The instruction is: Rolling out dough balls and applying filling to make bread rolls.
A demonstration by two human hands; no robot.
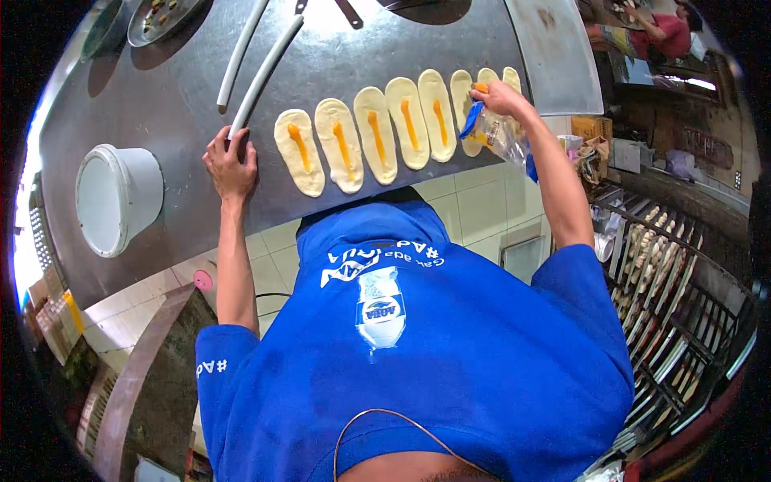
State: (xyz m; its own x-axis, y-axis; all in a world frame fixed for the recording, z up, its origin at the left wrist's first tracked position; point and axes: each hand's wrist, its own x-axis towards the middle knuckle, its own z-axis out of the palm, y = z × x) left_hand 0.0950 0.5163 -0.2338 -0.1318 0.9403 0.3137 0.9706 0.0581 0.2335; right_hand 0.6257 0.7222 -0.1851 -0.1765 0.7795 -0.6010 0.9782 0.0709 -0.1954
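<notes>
A row of flat oval dough pieces (298,153) lies along the near side of the metal table. The pieces at the left and middle each carry an orange strip of filling (343,151). Over the right end of the row, my right hand (502,98) is closed around a clear and blue plastic bag (499,136), with orange filling showing at my fingers. It partly hides the dough there. My left hand (230,165) lies on the table with fingers apart, left of the row. Its fingertips touch the near end of a pale pipe (273,68).
Left of my left hand, a white bucket (120,201) lies on its side on the metal table (185,88). A second pale pipe (241,58) lies further back. A round pan (165,20) stands far left. Loaded racks (658,265) stand at right. Another person (666,36) sits far right.
</notes>
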